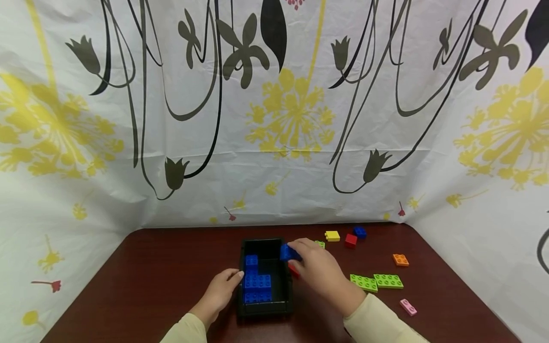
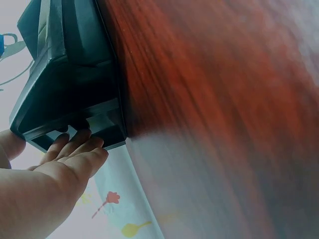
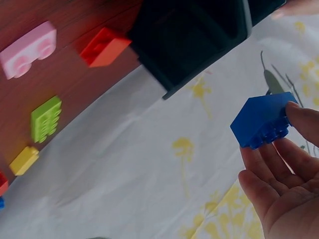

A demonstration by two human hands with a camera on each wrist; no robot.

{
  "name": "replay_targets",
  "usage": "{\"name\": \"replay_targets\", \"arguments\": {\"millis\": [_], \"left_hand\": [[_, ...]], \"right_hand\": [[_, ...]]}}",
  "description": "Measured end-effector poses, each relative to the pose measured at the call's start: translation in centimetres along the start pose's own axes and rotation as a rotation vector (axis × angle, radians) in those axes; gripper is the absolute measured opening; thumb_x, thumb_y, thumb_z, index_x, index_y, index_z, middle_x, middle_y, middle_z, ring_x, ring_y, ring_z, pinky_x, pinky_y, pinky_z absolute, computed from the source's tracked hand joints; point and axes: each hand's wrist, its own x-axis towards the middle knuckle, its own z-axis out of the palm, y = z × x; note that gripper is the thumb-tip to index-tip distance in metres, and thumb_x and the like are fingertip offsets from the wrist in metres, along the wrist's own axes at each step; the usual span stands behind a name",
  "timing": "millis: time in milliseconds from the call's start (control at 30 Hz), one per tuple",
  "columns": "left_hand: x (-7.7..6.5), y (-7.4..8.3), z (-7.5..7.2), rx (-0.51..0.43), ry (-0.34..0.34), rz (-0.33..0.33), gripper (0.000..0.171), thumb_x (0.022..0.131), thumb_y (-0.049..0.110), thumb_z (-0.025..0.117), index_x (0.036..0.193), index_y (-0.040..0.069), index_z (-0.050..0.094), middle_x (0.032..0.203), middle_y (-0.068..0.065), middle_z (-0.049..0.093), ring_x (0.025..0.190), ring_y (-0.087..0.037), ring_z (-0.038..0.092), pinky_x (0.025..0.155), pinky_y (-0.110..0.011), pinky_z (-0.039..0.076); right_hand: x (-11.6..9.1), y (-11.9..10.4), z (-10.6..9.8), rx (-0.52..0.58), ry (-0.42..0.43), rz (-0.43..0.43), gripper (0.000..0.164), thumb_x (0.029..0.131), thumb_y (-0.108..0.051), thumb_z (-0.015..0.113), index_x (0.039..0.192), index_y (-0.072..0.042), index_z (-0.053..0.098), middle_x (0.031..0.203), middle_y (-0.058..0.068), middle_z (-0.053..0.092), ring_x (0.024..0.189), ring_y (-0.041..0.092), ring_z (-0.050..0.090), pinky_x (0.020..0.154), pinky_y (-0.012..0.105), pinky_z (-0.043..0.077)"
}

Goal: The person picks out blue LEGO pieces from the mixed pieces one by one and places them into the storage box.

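A black plastic bin [image 1: 265, 309] stands on the table, with several blue building bricks [image 1: 257, 282] lying in its left part. My left hand [image 1: 220, 291] grips the bin's left side, thumb at the rim; in the left wrist view the fingers [image 2: 82, 149] reach under a ledge on the outer wall. Over the bin's right rim, my right hand [image 1: 319, 269] pinches a blue brick [image 3: 264, 119] between thumb and fingertips. That brick's studs face the fingers in the right wrist view. A red brick [image 1: 294, 270] lies right beside the bin, partly hidden by the right hand.
To the right lie two lime-green bricks [image 1: 388, 281], an orange brick [image 1: 401, 259] and a pink brick [image 1: 408, 307]. Farther back are yellow [image 1: 332, 236], red [image 1: 350, 240] and blue [image 1: 360, 232] bricks. A patterned white curtain [image 1: 279, 190] hangs behind the dark table [image 1: 171, 257].
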Motion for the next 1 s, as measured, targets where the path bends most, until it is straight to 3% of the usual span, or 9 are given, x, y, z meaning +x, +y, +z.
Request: {"name": "replay_targets", "arguments": {"millis": [300,1000], "left_hand": [[-0.1,0.0,-0.1,0.01,-0.005,0.003,0.054,0.101,0.036,0.049,0.133,-0.007,0.05,0.135,-0.028,0.05,0.124,-0.047,0.046,0.092,-0.058,0.045],[0.0,0.0,-0.2,0.001,-0.016,0.0,0.053,0.101,0.037,0.049,0.133,-0.006,0.051,0.134,-0.026,0.052,0.122,-0.045,0.049,0.092,-0.058,0.046]], "right_hand": [[1.7,-1.9,1.4,-0.038,-0.049,-0.105,0.036,0.087,-0.018,0.073,0.119,-0.005,0.066,0.117,0.009,0.064,0.104,0.022,0.064,0.083,0.038,0.055],[4.2,-2.6,4.4,-0.178,-0.148,-0.131,0.036,0.087,-0.021,0.073,0.118,-0.005,0.067,0.116,0.009,0.065,0.104,0.021,0.064,0.086,0.035,0.055]]}}
